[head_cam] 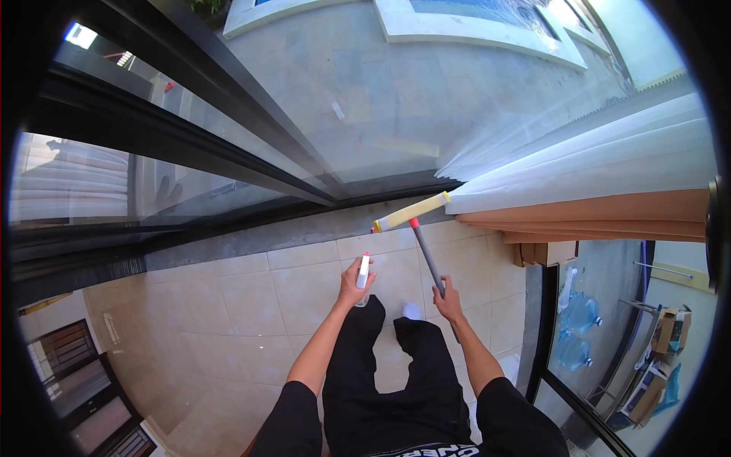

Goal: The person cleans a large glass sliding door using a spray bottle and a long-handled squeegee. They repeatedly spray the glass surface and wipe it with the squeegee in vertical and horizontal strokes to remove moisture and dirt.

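My left hand (355,284) grips a spray bottle (364,271) with a white trigger head and a red nozzle tip pointing towards the glass. In my right hand (448,300) is the grey handle of a window squeegee (427,251). A red collar joins that handle to a wide head (412,212) with a pale yellow face and yellow end caps. The head is raised in front of the large glass pane (365,114), close to its lower frame. Whether it touches the glass I cannot tell. Faint reflections of the bottle and squeegee show in the pane.
A white sheer curtain (582,154) and an orange drape (588,214) hang at the right. Dark door frames (228,143) run along the left. Cardboard boxes (545,252) stand below the drape. Water jugs (579,311) show through glass at the right. Beige tiles (245,297) cover the floor.
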